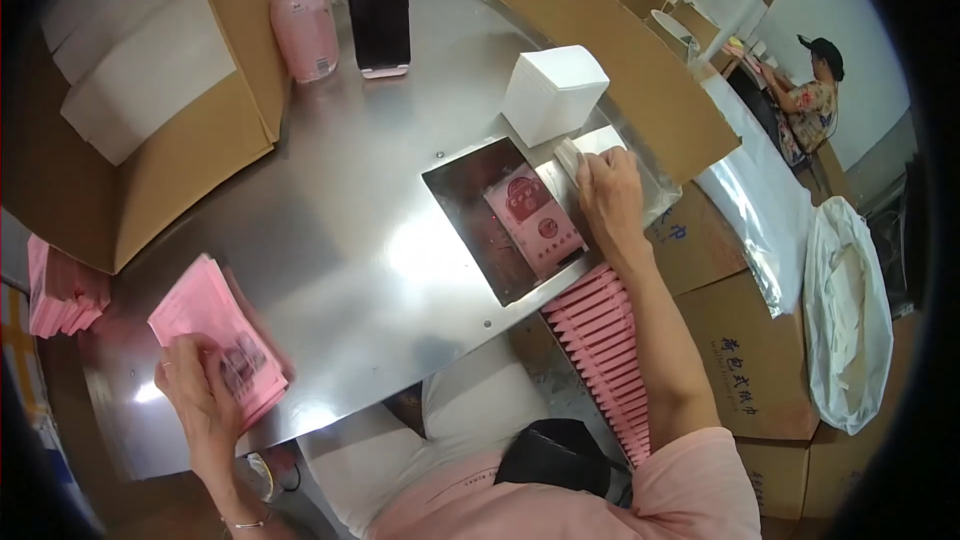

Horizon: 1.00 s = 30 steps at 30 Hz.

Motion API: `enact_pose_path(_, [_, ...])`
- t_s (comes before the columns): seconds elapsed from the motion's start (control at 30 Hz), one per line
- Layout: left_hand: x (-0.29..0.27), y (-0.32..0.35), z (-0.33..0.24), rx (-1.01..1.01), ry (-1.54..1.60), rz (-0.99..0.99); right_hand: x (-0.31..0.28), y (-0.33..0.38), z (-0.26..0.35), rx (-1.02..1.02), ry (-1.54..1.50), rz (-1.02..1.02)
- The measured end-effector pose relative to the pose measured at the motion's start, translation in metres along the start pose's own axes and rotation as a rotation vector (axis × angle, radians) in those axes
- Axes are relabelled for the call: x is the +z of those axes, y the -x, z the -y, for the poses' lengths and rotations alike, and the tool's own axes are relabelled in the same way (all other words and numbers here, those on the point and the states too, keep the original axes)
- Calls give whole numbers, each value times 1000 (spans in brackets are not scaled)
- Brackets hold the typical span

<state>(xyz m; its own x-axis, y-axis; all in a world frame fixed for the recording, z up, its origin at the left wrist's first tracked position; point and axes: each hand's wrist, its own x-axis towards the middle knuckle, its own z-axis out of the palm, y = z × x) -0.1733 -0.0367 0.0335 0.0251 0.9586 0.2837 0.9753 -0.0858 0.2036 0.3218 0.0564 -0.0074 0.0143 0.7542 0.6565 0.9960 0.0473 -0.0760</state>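
Observation:
My left hand (203, 390) is closed at the near left of the metal table (330, 270), fingertips pinching the near edge of a stack of flat pink printed packets (215, 310). On the right, my right hand (610, 195) has its thumb and fingers closed on a low stack of white folded tissues (598, 140). Left of that hand, a pink printed packet (540, 225) lies in a dark rectangular opening (460, 190) in the tabletop. A taller block of white folded tissues (553, 98) stands just beyond my right hand.
An open cardboard box (200, 170) stands at the left, beside more pink packets (65, 290). A pink bottle (303, 25) and a phone (380, 15) stand at the back. Packed pink packets (600, 340) sit below the right edge. Another person (815, 100) sits at the far right.

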Motion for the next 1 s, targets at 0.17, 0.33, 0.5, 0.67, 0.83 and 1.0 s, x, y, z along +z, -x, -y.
enact_pose_path(0.17, [30,-11,-111,273,408,-31,-4,3,-16,-9,-20,-92])
enact_pose_path(0.33, [67,-20,-151,572,449,15,-25,29,104,-528,-422,35])
enact_pose_path(0.5, [62,-13,-135,393,294,92,-33,54,164,-652,-453,222])
enact_pose_path(0.67, [67,-22,-167,218,382,2,-14,32,189,-587,-370,354])
enact_pose_path(0.83, [67,-11,-145,316,109,0,-34,4,95,-251,-146,37])
enact_pose_path(1.0, [68,-16,-159,330,81,-141,1,7,-2,-41,134,27])
